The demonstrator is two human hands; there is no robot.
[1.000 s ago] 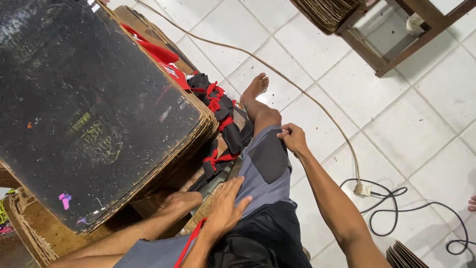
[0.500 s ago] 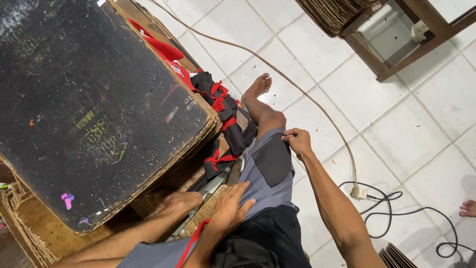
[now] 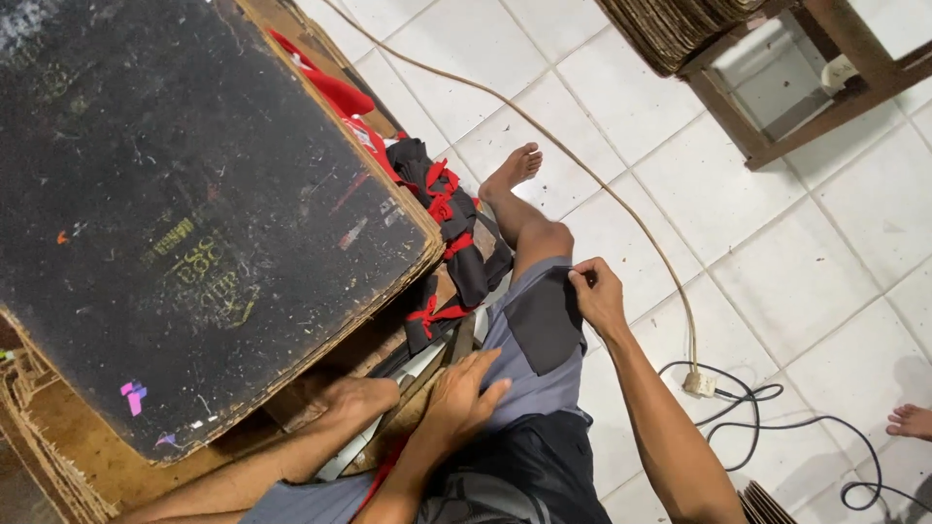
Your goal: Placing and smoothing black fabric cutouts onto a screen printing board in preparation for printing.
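The big black board (image 3: 184,194) is taking up most of the view, its worn cardboard edge running diagonally beside the person's raised thigh. Right of that board, a grey garment (image 3: 529,335) with a darker grey patch is lying draped over the thigh, its long axis running from the knee back toward the lap. Farther from the board, at the garment's knee end, the right hand (image 3: 597,296) is pinching the patch's upper edge, thumb and fingers closed on the cloth. Nearer the board, at the lap end, the left hand (image 3: 466,398) is pressing flat on the garment, fingers spread and gripping nothing. So the right hand is sitting nearer the patch. Against the board's lower corner, a dark bundle with red ties (image 3: 451,243) is hanging.
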